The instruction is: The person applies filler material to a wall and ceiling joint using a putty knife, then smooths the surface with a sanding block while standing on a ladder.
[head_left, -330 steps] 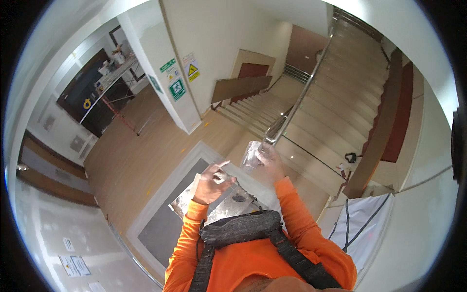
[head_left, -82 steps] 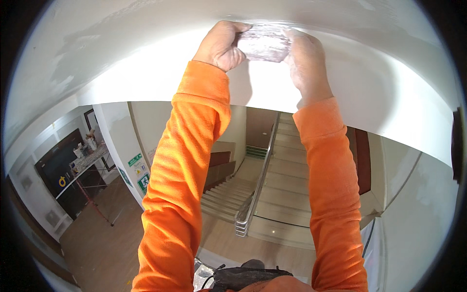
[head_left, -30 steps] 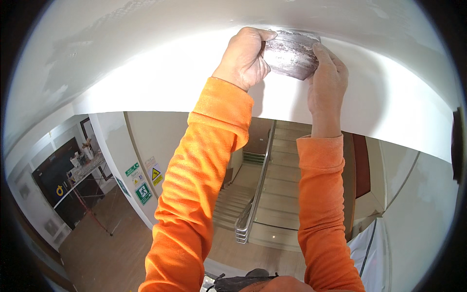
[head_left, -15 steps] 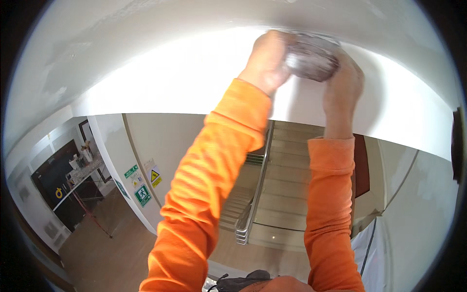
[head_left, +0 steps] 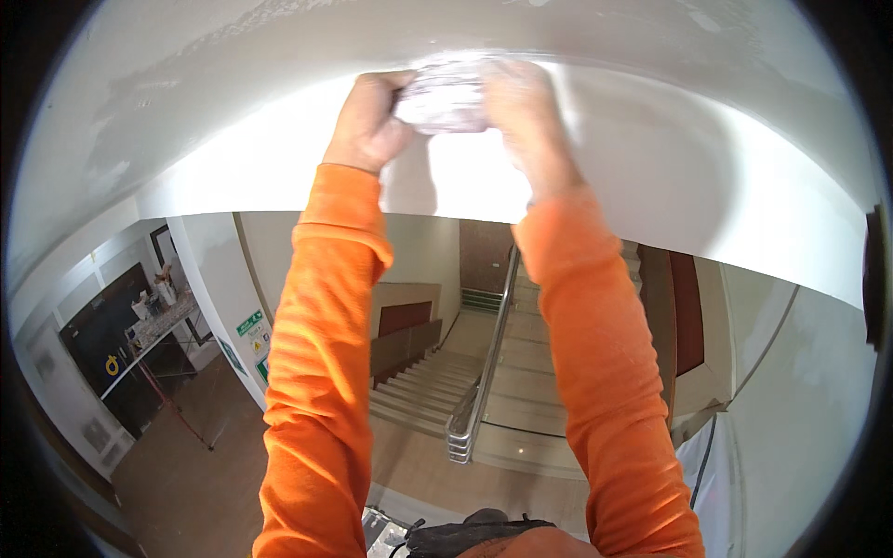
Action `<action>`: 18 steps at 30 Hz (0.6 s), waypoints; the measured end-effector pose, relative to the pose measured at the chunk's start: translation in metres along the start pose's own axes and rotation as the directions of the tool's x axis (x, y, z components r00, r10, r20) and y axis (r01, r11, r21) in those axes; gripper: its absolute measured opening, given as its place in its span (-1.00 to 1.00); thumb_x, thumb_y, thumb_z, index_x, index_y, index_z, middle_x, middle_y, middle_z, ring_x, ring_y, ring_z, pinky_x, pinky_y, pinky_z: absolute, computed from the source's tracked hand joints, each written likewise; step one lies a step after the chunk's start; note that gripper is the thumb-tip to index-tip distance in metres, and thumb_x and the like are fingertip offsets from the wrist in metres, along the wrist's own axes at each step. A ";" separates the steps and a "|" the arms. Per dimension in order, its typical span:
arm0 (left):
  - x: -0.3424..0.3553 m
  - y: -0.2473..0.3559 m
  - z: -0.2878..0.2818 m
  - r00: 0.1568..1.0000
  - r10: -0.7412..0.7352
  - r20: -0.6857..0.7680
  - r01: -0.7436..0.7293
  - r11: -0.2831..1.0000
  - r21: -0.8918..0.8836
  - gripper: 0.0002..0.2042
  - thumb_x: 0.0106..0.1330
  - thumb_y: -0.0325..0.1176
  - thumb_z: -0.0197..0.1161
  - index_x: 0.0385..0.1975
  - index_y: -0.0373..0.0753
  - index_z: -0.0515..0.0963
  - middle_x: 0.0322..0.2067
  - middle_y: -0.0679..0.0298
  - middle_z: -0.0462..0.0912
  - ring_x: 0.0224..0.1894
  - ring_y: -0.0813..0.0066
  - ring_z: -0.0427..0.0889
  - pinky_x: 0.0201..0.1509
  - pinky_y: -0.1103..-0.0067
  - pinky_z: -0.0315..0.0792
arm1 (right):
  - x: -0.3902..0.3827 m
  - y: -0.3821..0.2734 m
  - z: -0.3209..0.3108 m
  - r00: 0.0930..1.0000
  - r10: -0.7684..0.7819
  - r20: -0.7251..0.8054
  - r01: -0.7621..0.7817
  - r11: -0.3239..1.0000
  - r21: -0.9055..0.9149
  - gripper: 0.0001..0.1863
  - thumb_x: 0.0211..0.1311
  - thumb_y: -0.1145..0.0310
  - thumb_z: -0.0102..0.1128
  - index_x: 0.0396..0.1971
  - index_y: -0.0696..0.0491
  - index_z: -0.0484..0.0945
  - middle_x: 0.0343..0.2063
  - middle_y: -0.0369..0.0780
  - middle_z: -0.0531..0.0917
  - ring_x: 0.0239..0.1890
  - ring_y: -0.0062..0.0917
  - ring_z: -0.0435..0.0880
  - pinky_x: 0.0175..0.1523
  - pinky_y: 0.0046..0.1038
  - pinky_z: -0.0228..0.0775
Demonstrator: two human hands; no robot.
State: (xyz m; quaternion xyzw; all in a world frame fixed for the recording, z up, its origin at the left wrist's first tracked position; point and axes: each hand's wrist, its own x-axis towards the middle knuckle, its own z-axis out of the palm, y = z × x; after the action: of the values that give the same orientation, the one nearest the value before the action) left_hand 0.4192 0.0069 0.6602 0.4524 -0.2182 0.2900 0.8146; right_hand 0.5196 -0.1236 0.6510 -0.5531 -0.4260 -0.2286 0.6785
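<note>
Raised overhead, both my hands grip a sanding block (head_left: 442,100), blurred and whitened with dust. It sits where the grey-white ceiling (head_left: 307,46) meets the bright white face of a beam (head_left: 251,167). My left hand (head_left: 370,121) is closed on its left end, with the thumb toward the beam. On the opposite end my right hand (head_left: 526,107) is closed too, smeared by motion. The block's upper edge lies along the ceiling line; its far side is hidden. Orange sleeves cover both forearms.
Below the beam, a metal handrail (head_left: 479,391) divides the stairs (head_left: 530,372). At left stands a table (head_left: 158,330) holding tools and containers, near a dark door (head_left: 107,325). Green signs (head_left: 249,324) hang on a pillar. A black bag or strap (head_left: 465,535) is at the bottom edge.
Both hands and the sanding block have moved left along the ceiling line. Both arms have swung left, uncovering more of the stairs and covering part of the signs.
</note>
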 end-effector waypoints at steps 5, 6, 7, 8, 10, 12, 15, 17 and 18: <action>0.040 -0.052 0.027 0.948 -0.077 0.308 0.128 0.980 -0.149 -0.74 0.43 -0.55 -0.01 0.02 -0.57 0.38 0.04 -0.22 0.54 0.08 -0.01 0.62 0.31 0.14 0.50 | -0.039 -0.034 -0.063 0.974 0.036 -0.223 0.040 0.944 0.326 -0.54 0.43 0.11 0.10 -0.13 0.29 0.64 -0.18 -0.07 0.69 -0.34 -0.41 0.65 -0.16 -0.35 0.53; 0.038 -0.058 0.037 0.943 -0.084 0.321 0.141 0.977 -0.159 -0.74 0.43 -0.56 -0.01 0.03 -0.57 0.38 0.03 -0.22 0.55 0.08 -0.01 0.62 0.31 0.14 0.50 | -0.037 -0.032 -0.064 0.965 -0.047 -0.258 0.109 0.967 0.231 -0.62 0.40 0.18 0.09 -0.23 0.27 0.63 -0.29 -0.09 0.68 -0.39 -0.39 0.64 -0.22 -0.31 0.51; 0.036 -0.060 0.043 0.938 -0.091 0.334 0.154 0.973 -0.170 -0.74 0.43 -0.56 -0.02 0.03 -0.58 0.38 0.02 -0.22 0.55 0.08 -0.01 0.62 0.30 0.14 0.50 | -0.034 -0.028 -0.063 0.950 -0.131 -0.283 0.174 0.976 0.132 -0.69 0.36 0.26 0.09 -0.33 0.24 0.62 -0.39 -0.12 0.66 -0.44 -0.36 0.63 -0.28 -0.28 0.48; 0.033 -0.053 0.039 0.951 -0.095 0.295 0.148 0.975 -0.164 -0.73 0.43 -0.57 -0.03 0.05 -0.59 0.36 0.02 -0.23 0.54 0.08 -0.04 0.62 0.30 0.12 0.51 | -0.029 -0.021 -0.061 0.930 -0.217 -0.297 0.236 0.971 0.030 -0.75 0.32 0.34 0.09 -0.43 0.21 0.61 -0.49 -0.14 0.65 -0.49 -0.33 0.62 -0.34 -0.24 0.46; 0.025 -0.032 0.033 0.962 -0.112 0.248 0.152 0.977 -0.148 -0.70 0.44 -0.58 -0.06 0.09 -0.62 0.33 0.04 -0.25 0.52 0.10 -0.09 0.61 0.29 0.09 0.51 | 0.012 0.023 -0.068 0.391 -0.916 0.089 0.582 0.171 -0.795 -0.76 0.29 0.35 0.08 -0.41 0.19 0.64 -0.43 0.00 0.68 -0.37 -0.17 0.66 -0.24 -0.15 0.47; 0.014 -0.001 0.012 0.994 -0.078 0.071 0.081 0.996 -0.048 -0.69 0.45 -0.59 -0.08 0.11 -0.66 0.30 0.05 -0.26 0.51 0.11 -0.12 0.60 0.28 0.09 0.53 | 0.011 0.016 -0.018 0.835 -0.537 -0.122 0.419 0.763 -0.493 -0.79 0.25 0.36 0.08 -0.46 0.15 0.61 -0.42 0.03 0.67 -0.32 -0.07 0.64 -0.20 -0.06 0.44; -0.002 0.016 0.003 0.998 -0.045 -0.038 0.045 0.999 -0.019 -0.71 0.47 -0.56 -0.09 0.04 -0.70 0.34 0.02 -0.27 0.53 0.10 -0.05 0.62 0.29 0.21 0.57 | -0.013 -0.023 0.012 0.982 -0.163 -0.098 0.150 0.981 -0.121 -0.80 0.22 0.39 0.07 -0.55 0.13 0.55 -0.46 0.02 0.64 -0.33 -0.04 0.62 -0.22 -0.02 0.41; 0.000 -0.003 0.026 0.998 -0.054 0.036 0.054 0.998 -0.017 -0.71 0.47 -0.57 -0.11 0.03 -0.70 0.34 0.02 -0.28 0.53 0.09 -0.04 0.63 0.28 0.21 0.58 | 0.005 0.007 -0.030 0.919 -0.394 -0.031 0.363 0.872 -0.328 -0.78 0.24 0.38 0.05 -0.53 0.15 0.59 -0.46 0.02 0.66 -0.36 -0.13 0.65 -0.22 -0.12 0.44; 0.001 -0.009 0.036 0.997 -0.048 0.064 0.048 0.999 -0.011 -0.71 0.47 -0.57 -0.11 0.03 -0.70 0.34 0.02 -0.28 0.53 0.08 -0.04 0.64 0.28 0.22 0.58 | 0.004 0.002 -0.049 0.934 -0.355 -0.035 0.335 0.906 -0.259 -0.76 0.28 0.35 0.06 -0.50 0.16 0.61 -0.47 -0.04 0.66 -0.40 -0.24 0.63 -0.25 -0.21 0.44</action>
State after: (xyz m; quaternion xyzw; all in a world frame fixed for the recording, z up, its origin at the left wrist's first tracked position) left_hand 0.4228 -0.0278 0.6728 0.4615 -0.2349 0.2544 0.8168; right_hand 0.5391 -0.1683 0.6513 -0.5401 -0.4571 -0.4187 0.5692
